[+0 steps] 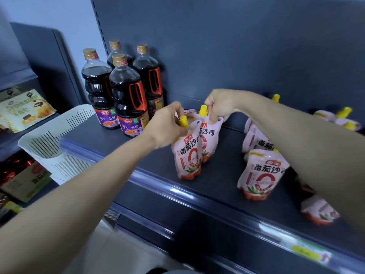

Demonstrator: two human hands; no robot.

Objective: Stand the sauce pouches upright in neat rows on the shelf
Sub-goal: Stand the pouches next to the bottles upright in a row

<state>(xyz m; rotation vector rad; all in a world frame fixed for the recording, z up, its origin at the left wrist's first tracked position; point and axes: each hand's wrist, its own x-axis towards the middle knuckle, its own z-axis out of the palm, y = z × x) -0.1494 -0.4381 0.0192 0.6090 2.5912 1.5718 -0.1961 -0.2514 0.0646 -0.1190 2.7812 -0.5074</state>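
My left grip (171,126) pinches the front pink soft plastic sauce pouch (188,155) by its yellow spout; right grip (218,107) clamps the pouch behind (207,135), both upright mid-shelf (158,155). They're floppy, so letting go unevenly probably topples one into the dark soy sauce bottles (126,95).

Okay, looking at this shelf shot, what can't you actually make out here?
All in the head view:
- Pouches at far right: blurred; upright or lying, cannot tell.
- Second row's middle pouches: crossed by the right forearm.
- Pouch behind the two held ones: only its top shows.
- Left hand fingers: wrapped behind the front pouch's cap.
- Price tag on the shelf edge: blurred, unreadable.
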